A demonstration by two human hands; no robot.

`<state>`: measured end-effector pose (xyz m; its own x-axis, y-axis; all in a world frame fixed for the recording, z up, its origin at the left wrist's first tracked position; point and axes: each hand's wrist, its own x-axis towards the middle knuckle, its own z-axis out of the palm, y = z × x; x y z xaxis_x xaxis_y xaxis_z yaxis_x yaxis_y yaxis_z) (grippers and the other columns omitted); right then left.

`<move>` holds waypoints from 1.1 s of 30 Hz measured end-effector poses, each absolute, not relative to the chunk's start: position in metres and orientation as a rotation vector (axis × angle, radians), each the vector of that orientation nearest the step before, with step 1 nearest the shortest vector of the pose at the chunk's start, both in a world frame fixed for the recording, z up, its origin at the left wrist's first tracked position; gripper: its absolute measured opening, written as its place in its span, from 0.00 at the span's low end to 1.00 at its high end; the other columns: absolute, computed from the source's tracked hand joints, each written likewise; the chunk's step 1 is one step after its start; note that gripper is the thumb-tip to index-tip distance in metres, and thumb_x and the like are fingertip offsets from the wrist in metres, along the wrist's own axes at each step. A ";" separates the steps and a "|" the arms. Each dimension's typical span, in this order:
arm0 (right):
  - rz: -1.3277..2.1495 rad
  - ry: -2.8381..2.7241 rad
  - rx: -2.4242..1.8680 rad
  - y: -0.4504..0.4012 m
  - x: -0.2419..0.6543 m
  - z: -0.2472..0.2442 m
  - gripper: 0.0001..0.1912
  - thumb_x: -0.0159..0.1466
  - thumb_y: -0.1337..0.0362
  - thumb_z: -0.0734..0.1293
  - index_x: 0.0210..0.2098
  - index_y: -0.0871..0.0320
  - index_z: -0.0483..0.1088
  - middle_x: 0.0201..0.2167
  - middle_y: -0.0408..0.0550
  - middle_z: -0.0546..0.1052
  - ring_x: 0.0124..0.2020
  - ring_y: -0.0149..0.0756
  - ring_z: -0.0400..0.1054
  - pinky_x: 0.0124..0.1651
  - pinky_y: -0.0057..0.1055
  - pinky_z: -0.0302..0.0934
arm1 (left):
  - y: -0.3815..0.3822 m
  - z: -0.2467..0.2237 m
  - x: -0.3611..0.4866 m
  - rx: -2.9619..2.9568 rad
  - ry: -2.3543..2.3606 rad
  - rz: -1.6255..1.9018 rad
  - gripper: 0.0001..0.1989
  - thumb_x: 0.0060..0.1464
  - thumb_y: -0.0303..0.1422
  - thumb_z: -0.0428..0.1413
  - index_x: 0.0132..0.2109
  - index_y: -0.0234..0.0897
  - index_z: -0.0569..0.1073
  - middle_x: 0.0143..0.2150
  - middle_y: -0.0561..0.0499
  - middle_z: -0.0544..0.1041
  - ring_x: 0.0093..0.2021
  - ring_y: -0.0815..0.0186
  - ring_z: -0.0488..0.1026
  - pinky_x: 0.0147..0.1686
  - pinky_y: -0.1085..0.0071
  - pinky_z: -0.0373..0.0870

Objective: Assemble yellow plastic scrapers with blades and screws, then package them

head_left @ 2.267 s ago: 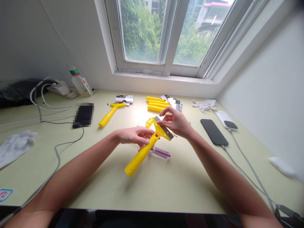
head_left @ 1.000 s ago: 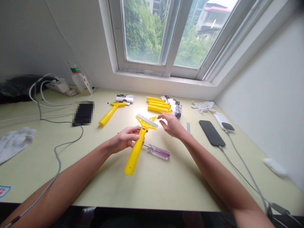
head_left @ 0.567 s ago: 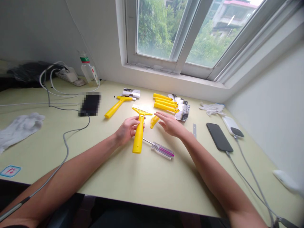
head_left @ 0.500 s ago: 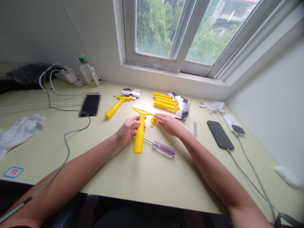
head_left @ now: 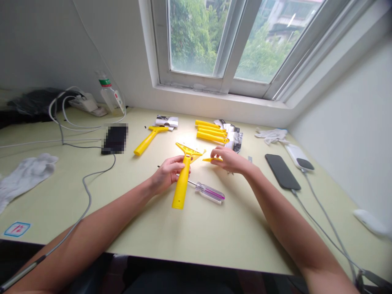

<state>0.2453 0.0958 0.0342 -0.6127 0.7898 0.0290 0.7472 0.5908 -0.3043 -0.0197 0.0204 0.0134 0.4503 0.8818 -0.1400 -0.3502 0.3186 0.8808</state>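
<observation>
My left hand (head_left: 168, 174) is closed around the handle of a yellow scraper (head_left: 181, 185), its wide head pointing away from me. To the right, my right hand (head_left: 226, 159) has its fingers pinched on a small yellow plastic piece (head_left: 211, 159), just above the table and apart from the scraper head. A screwdriver (head_left: 210, 192) with a clear and purple handle lies between my hands, its shaft tip reaching behind the scraper. Partly covered by my right wrist is a flat metal blade (head_left: 250, 159). Some tiny parts (head_left: 230, 173) show under that hand.
Farther back lie another yellow scraper (head_left: 147, 141), several yellow handles (head_left: 211, 132) and printed packaging (head_left: 235, 141). At right are a phone (head_left: 281, 171), a white power bank (head_left: 298, 157) and gloves (head_left: 271, 135). A cable (head_left: 87, 188) crosses my left forearm; another glove (head_left: 29, 177) lies left.
My right hand has moved right, away from the scraper head, and now pinches the small yellow piece it was beside. The scraper has shifted slightly and turned in my left hand.
</observation>
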 end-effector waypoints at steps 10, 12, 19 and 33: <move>0.877 -2.120 -1.203 0.080 0.253 0.068 0.11 0.67 0.54 0.59 0.39 0.55 0.64 0.31 0.45 0.76 0.30 0.34 0.72 0.36 0.33 0.65 | 0.013 0.015 -0.017 0.894 0.563 0.806 0.20 0.52 0.30 0.55 0.53 0.32 0.70 0.34 0.46 0.73 0.32 0.63 0.72 0.32 0.69 0.69; 0.909 -2.048 -1.176 0.077 0.247 0.070 0.10 0.66 0.56 0.61 0.41 0.56 0.63 0.32 0.45 0.74 0.28 0.32 0.69 0.33 0.33 0.64 | 0.011 0.015 -0.017 0.908 0.560 0.797 0.20 0.52 0.30 0.55 0.53 0.32 0.70 0.34 0.46 0.73 0.32 0.63 0.72 0.32 0.69 0.69; 0.963 -1.970 -1.196 0.064 0.225 0.074 0.14 0.59 0.55 0.68 0.35 0.57 0.65 0.34 0.44 0.70 0.33 0.33 0.65 0.35 0.31 0.60 | 0.007 0.011 -0.013 0.970 0.573 0.762 0.19 0.52 0.31 0.57 0.52 0.34 0.72 0.35 0.46 0.73 0.34 0.63 0.72 0.34 0.68 0.70; 0.999 -2.051 -1.207 0.063 0.218 0.064 0.14 0.56 0.57 0.70 0.39 0.56 0.69 0.29 0.41 0.71 0.28 0.31 0.64 0.28 0.27 0.59 | 0.003 0.010 -0.011 1.002 0.593 0.686 0.23 0.52 0.34 0.59 0.55 0.33 0.72 0.37 0.44 0.74 0.37 0.61 0.71 0.36 0.67 0.69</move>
